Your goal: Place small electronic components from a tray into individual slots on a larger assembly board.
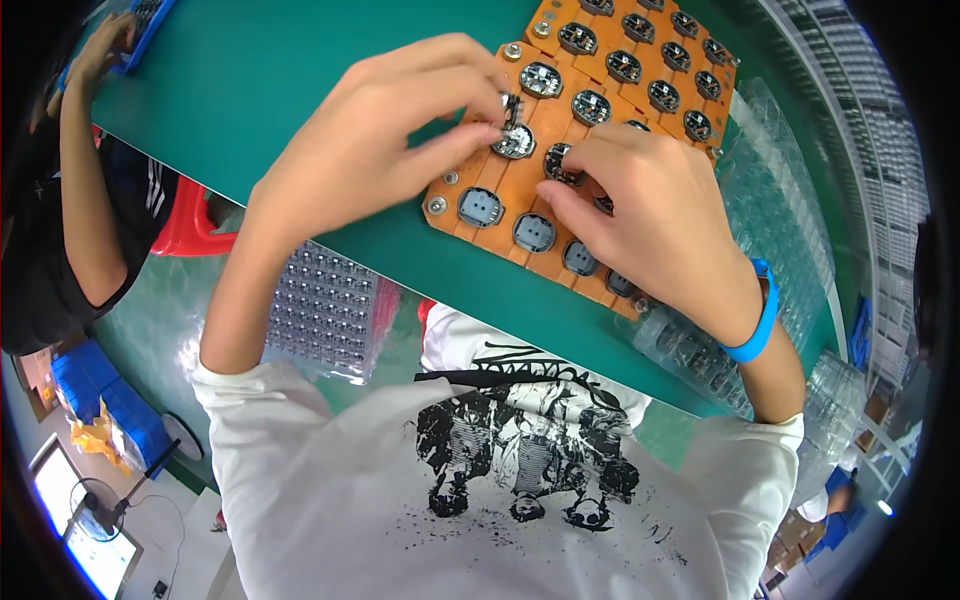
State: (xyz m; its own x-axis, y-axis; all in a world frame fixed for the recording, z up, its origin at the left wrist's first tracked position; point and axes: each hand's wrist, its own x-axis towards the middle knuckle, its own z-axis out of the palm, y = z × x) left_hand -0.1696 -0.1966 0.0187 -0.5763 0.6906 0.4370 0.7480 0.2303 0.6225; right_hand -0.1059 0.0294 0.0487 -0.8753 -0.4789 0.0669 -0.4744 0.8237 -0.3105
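An orange fixture board with rows of rounded pockets lies on the green table. Most of its pockets hold small round electronic modules with dark and silver parts, like watch insides. Grey rounded pieces fill the row nearest me. My left hand pinches a small dark electronic part just above a silver-faced module in the second row. Curled over the board to the right, my right hand has its thumb and fingers closed at another module. What those fingertips grip is partly hidden.
Clear plastic trays lie right of the board, with another filled tray at the table's near edge. Below the table sits a tray of small parts. A co-worker's arm reaches toward a blue tray; a red stool stands nearby.
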